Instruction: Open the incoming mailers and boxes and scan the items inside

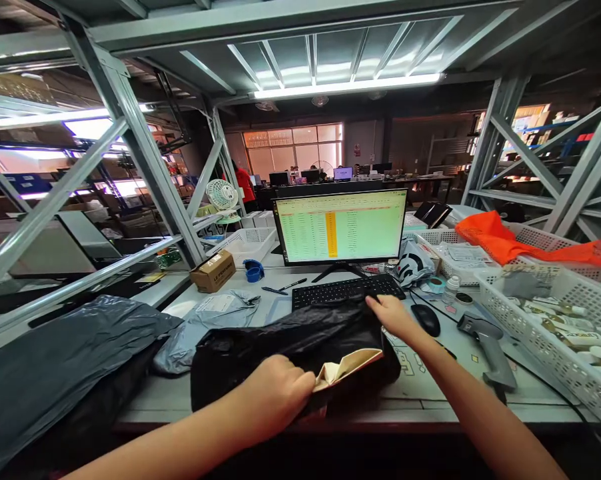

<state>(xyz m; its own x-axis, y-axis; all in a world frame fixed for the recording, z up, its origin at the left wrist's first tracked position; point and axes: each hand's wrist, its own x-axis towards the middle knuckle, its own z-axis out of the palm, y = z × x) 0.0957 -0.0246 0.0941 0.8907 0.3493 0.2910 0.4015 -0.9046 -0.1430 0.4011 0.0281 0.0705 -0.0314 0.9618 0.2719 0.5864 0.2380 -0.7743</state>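
Observation:
A black plastic bag (pixel 305 333) lies crumpled across the front of the desk. My left hand (pixel 280 390) is closed in a fist on the near edge of the bag, beside a folded cream-coloured flap (pixel 353 365) that shows in a gap of the plastic. What this flap belongs to is hidden. My right hand (pixel 389 315) pinches the bag's far right edge, close to the keyboard (pixel 345 292). The bag covers part of the keyboard's near side.
Grey plastic mailers (pixel 95 347) lie on the left, near a small brown box (pixel 214 271). Behind the keyboard stands a monitor (pixel 341 230). To the right are a mouse (pixel 425 320), a barcode scanner (pixel 488 350) and a white basket (pixel 535 347) of small bottles.

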